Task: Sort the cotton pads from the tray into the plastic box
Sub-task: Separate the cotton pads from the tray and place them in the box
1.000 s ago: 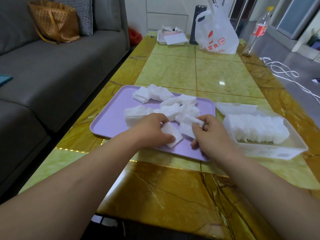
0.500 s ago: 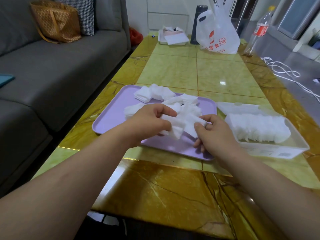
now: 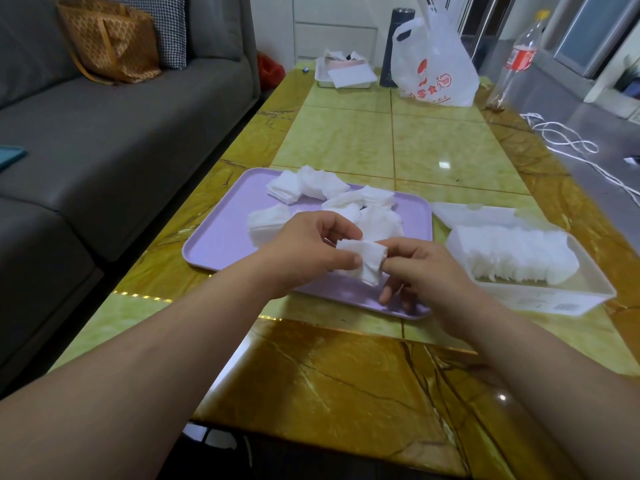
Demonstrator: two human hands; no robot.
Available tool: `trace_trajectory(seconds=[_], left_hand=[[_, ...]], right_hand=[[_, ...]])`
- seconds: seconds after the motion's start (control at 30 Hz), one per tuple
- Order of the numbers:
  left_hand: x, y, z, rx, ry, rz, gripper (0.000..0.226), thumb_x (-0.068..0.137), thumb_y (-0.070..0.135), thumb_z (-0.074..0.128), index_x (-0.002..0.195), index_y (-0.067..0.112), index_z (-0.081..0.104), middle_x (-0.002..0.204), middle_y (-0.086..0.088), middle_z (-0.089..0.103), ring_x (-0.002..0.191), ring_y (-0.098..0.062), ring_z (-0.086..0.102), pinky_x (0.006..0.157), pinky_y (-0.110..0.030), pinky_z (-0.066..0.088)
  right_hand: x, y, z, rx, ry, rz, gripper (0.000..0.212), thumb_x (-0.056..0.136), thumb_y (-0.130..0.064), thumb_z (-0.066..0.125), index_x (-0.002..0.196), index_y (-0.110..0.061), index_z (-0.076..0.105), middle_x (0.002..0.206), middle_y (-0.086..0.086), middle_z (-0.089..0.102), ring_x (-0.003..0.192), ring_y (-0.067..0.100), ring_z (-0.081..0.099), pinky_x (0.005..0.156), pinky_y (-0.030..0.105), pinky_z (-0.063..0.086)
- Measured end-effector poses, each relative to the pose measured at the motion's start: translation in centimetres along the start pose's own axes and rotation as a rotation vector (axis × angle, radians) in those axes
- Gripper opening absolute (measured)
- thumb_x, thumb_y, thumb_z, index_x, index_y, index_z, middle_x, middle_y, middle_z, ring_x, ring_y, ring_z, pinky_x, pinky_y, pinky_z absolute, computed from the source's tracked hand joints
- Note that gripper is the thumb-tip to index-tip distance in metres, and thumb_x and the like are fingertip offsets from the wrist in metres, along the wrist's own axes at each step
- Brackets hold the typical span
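I hold a small stack of cotton pads [image 3: 366, 262] between both hands, just above the near right part of the purple tray [image 3: 221, 237]. My left hand [image 3: 311, 252] pinches the stack's left side, thumb underneath and fingers curled over the top. My right hand [image 3: 427, 273] pinches its right side with thumb and forefinger, and the other fingers curl down toward the tray's near rim.

The tray lies across the desk [image 3: 346, 382], closer to its left edge. More loose pads [image 3: 320, 185] sit on it in several heaps, some toward the tray's far rim and others in the middle, partly hidden behind my hands.

The plastic box [image 3: 594, 285] stands just beside the tray's right end, near the desk's right edge. A row of pads [image 3: 516, 254] stands on edge inside it, filling most of its length. The box's clear lid [image 3: 460, 211] lies flat against its far side.

At the far end of the desk are a white plastic bag [image 3: 438, 72] with red print, a dark cylinder [image 3: 398, 43] just to its left, and a shallow white dish [image 3: 341, 77] with papers. A clear bottle [image 3: 519, 57] with a red label stands at the far right corner. A grey sofa [image 3: 121, 133] runs along the desk's left edge with a brown bag [image 3: 110, 43] on its seat.
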State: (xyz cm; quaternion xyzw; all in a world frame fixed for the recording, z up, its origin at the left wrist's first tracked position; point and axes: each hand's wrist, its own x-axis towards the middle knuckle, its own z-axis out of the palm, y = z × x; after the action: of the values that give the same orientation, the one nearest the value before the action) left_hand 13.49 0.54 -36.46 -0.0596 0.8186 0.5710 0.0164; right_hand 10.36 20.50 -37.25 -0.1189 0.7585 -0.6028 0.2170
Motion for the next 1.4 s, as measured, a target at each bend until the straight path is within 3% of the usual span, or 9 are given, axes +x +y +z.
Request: trace_trajectory(seconds=[0.27,0.4,0.53,0.63,0.83,0.93,1.03,1.2,1.4], left_hand=[[0.0,-0.1,0.3,0.246,-0.049,0.030,0.060,0.076,0.023,0.088,0.130,0.028,0.062,0.082,0.006,0.059,0.069,-0.003,0.057,0.062,-0.011,0.041],[0.1,-0.1,0.2,0.342,-0.040,0.043,0.017,0.077,0.021,0.084,0.090,0.025,0.075,0.067,0.008,0.057,0.053,-0.002,0.048,0.051,-0.014,0.036],[0.0,-0.1,0.4,0.367,-0.069,0.035,0.016,0.076,0.025,0.084,0.085,0.024,0.072,0.064,0.009,0.062,0.055,-0.005,0.054,0.055,-0.020,0.041],[0.1,-0.2,0.4,0.393,-0.082,0.028,0.021,0.076,0.030,0.084,0.092,0.027,0.070,0.068,0.007,0.065,0.059,-0.008,0.058,0.058,-0.024,0.043],[-0.1,-0.2,1.2,0.404,-0.070,0.081,0.017,0.084,0.028,0.076,0.087,0.014,0.069,0.065,0.006,0.057,0.059,-0.009,0.051,0.056,-0.023,0.038],[0.0,-0.2,1.4,0.421,-0.072,0.101,0.015,0.086,0.027,0.072,0.084,0.013,0.067,0.065,0.005,0.056,0.059,-0.009,0.050,0.056,-0.023,0.039],[0.2,-0.2,1.1,0.446,-0.072,0.106,0.010,0.083,0.027,0.075,0.082,0.025,0.066,0.065,0.011,0.058,0.059,-0.005,0.052,0.057,-0.021,0.040],[1.7,-0.4,0.2,0.785,0.156,0.229,0.025,0.080,0.033,0.075,0.105,0.030,0.071,0.110,0.005,0.057,0.106,-0.018,0.055,0.088,-0.036,0.049],[2.2,-0.7,1.4,1.025,-0.019,0.088,0.044,0.095,0.049,0.052,0.138,0.039,0.056,0.161,0.002,0.032,0.147,-0.029,0.022,0.114,-0.048,0.024]], right_hand=[[0.2,1.0,0.5,-0.200,0.119,-0.184,0.017,0.086,-0.006,0.076,0.097,-0.019,0.078,0.078,-0.003,0.076,0.070,0.027,0.066,0.069,0.034,0.051],[0.3,0.9,0.3,-0.429,0.172,-0.197,0.016,0.088,-0.016,0.071,0.093,-0.030,0.077,0.076,-0.023,0.070,0.068,-0.002,0.061,0.064,0.014,0.044],[0.3,0.8,1.0,-0.459,0.189,-0.186,0.038,0.089,-0.009,0.066,0.118,-0.034,0.067,0.112,-0.016,0.069,0.099,0.006,0.064,0.087,0.018,0.050],[0.1,0.7,1.8,-0.379,0.205,-0.148,0.054,0.093,-0.005,0.060,0.138,-0.033,0.057,0.130,-0.011,0.061,0.107,0.008,0.061,0.079,0.000,0.042],[0.0,0.7,3.3,-0.250,0.161,-0.071,0.065,0.096,0.002,0.047,0.151,-0.034,0.042,0.132,-0.008,0.053,0.096,-0.002,0.058,0.065,-0.003,0.041],[-0.1,0.8,3.4,-0.281,0.138,-0.094,0.065,0.095,0.001,0.048,0.149,-0.034,0.044,0.145,-0.004,0.051,0.122,0.012,0.056,0.076,0.002,0.043],[-0.1,0.7,2.8,-0.420,0.202,-0.175,0.047,0.093,-0.004,0.055,0.132,-0.030,0.062,0.127,-0.007,0.065,0.113,0.010,0.061,0.091,0.015,0.046],[0.3,0.9,1.4,-0.423,0.357,-0.197,0.037,0.093,-0.009,0.062,0.127,-0.025,0.065,0.115,-0.007,0.067,0.078,-0.008,0.060,0.066,-0.002,0.039],[0.6,1.6,0.6,-0.430,0.396,-0.173,0.039,0.095,-0.012,0.061,0.132,-0.024,0.062,0.120,-0.007,0.065,0.073,-0.012,0.058,0.064,-0.001,0.040]])
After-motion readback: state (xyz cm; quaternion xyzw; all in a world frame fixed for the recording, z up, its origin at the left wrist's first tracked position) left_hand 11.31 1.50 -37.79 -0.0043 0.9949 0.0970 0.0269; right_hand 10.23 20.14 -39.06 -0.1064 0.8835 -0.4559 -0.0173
